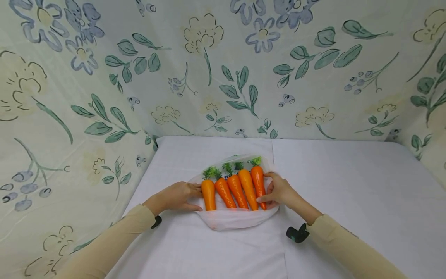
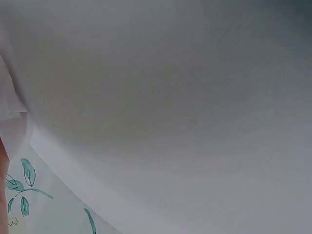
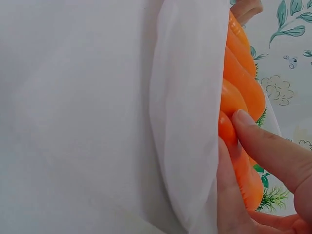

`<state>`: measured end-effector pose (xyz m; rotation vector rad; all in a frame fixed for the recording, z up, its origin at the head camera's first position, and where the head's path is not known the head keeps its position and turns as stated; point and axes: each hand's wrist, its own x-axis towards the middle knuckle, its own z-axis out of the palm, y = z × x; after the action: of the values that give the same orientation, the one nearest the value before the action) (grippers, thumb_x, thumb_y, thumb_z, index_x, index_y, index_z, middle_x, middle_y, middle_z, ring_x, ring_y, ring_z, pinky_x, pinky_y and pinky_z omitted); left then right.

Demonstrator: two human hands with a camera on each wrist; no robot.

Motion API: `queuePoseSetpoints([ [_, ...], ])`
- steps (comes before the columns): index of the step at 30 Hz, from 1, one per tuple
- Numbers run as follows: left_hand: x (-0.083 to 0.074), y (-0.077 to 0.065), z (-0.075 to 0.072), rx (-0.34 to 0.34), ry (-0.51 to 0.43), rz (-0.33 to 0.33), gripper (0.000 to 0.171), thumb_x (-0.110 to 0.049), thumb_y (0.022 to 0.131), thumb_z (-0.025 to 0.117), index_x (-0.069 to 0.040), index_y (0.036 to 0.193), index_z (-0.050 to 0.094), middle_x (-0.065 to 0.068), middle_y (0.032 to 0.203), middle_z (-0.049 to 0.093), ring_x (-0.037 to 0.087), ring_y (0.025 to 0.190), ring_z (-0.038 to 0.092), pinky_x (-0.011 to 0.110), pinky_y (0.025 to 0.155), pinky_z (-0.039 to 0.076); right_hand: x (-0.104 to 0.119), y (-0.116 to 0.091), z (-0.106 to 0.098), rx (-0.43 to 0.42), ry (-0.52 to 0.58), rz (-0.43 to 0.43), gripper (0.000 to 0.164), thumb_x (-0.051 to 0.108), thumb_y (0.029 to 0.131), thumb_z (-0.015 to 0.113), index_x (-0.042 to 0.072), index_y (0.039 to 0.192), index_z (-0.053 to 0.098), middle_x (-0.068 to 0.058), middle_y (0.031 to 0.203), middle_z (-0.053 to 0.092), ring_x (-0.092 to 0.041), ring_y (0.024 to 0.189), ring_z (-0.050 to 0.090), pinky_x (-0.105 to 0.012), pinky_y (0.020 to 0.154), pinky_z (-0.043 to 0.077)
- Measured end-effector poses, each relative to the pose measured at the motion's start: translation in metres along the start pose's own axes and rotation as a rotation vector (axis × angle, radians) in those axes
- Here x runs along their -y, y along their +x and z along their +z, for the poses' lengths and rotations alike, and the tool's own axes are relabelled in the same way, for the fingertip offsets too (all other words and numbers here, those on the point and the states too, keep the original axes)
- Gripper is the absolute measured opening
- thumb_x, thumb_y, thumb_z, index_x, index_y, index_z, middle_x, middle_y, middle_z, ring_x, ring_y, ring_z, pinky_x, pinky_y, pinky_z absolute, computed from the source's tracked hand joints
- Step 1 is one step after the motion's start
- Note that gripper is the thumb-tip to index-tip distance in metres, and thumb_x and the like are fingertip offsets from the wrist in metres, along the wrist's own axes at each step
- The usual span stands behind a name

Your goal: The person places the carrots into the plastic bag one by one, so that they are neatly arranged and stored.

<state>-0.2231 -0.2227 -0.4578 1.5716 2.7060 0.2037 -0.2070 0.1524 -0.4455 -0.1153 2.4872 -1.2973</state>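
Several glossy orange toy carrots [image 1: 236, 192] with green tops [image 1: 228, 167] lie side by side inside a thin white plastic bag [image 1: 234, 221] in the head view. The bag's front fold covers the carrot tips. My left hand [image 1: 177, 195] rests at the bag's left side, fingers against the leftmost carrot [image 1: 209, 195] and thumb stretched along the fold. At the other side, my right hand [image 1: 278, 190] grips the rightmost carrot [image 1: 258, 182], with the thumb across its lower part. The right wrist view shows that thumb [image 3: 251, 129] over the carrots beside the bag's fold.
A white cloth [image 1: 348, 186] covers the table, with a seam running front to back near the bag. Flower-printed fabric [image 1: 240, 77] hangs behind and at the sides. A black wrist camera [image 1: 297, 234] sits below the right sleeve [image 1: 343, 242].
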Motion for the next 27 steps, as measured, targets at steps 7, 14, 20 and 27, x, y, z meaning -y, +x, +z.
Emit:
queuePoseSetpoints([
  [7, 0.005, 0.001, 0.002, -0.065, -0.040, 0.049, 0.050, -0.050, 0.088, 0.072, -0.007, 0.113, 0.075, 0.007, 0.117, 0.072, 0.022, 0.113, 0.066, 0.036, 0.095, 0.053, 0.004, -0.002, -0.003, -0.005, 0.031, 0.012, 0.086, 0.010, 0.077, 0.087, -0.004, 0.143, 0.035, -0.016, 0.085, 0.055, -0.024, 0.057, 0.065, -0.036, 0.054, 0.059],
  [14, 0.011, 0.000, 0.006, -0.151, -0.059, 0.108, 0.048, -0.046, 0.087, 0.076, -0.005, 0.113, 0.074, 0.009, 0.118, 0.071, 0.021, 0.112, 0.066, 0.034, 0.094, 0.054, 0.008, -0.004, -0.011, -0.011, 0.003, -0.017, 0.076, 0.014, 0.079, 0.086, -0.005, 0.137, 0.042, -0.014, 0.084, 0.057, -0.024, 0.060, 0.065, -0.035, 0.057, 0.060],
  [20, 0.012, -0.002, 0.003, -0.208, -0.089, 0.108, 0.046, -0.042, 0.086, 0.078, -0.005, 0.113, 0.074, 0.011, 0.118, 0.071, 0.023, 0.110, 0.067, 0.035, 0.092, 0.055, 0.012, -0.007, -0.018, -0.008, 0.009, -0.029, 0.066, 0.013, 0.081, 0.085, -0.007, 0.132, 0.048, -0.014, 0.085, 0.060, -0.023, 0.065, 0.068, -0.034, 0.059, 0.060],
  [27, 0.014, -0.002, -0.004, -0.313, -0.108, 0.076, 0.037, -0.033, 0.082, 0.083, -0.006, 0.106, 0.076, 0.006, 0.106, 0.074, 0.019, 0.100, 0.070, 0.035, 0.088, 0.057, 0.015, -0.010, -0.036, 0.036, 0.144, -0.059, 0.055, 0.010, 0.086, 0.079, -0.010, 0.128, 0.050, -0.019, 0.092, 0.057, -0.027, 0.072, 0.070, -0.041, 0.062, 0.061],
])
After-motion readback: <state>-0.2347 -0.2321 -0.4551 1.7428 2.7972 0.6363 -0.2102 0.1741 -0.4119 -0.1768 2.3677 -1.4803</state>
